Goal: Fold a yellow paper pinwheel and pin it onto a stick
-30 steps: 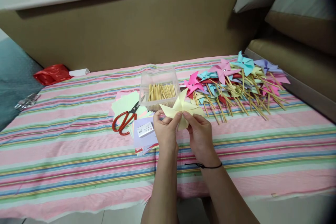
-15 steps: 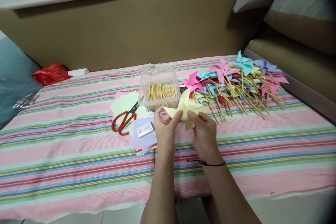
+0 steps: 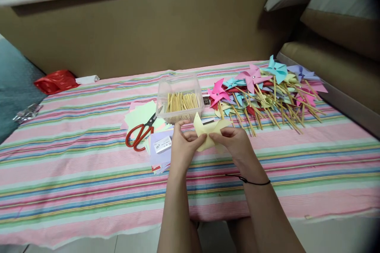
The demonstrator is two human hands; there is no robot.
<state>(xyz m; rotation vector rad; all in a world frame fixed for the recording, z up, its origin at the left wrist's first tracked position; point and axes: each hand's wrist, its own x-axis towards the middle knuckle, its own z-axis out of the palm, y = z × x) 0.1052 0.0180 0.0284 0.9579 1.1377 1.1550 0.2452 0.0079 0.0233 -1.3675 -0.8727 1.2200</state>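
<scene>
A pale yellow paper pinwheel is pinched between my two hands, with its folded vanes partly opened out. My left hand grips its left side between thumb and fingers. On its right side, my right hand pinches the paper, the thumb pressed near the centre. Just beyond the hands stands a clear plastic box holding many thin wooden sticks. Left of my left hand lie red-handled scissors, stacked coloured paper and a small white box.
A heap of finished pinwheels on sticks spreads at the right. A red plastic bag, a white roll-like item and a shiny clear packet lie at the left. Striped cloth covers the surface; a brown backrest rises behind.
The pinwheel has tilted and lost its flat star shape, its vanes now folding up or loosened. My right hand has shifted slightly right, my left slightly left, both still holding the paper.
</scene>
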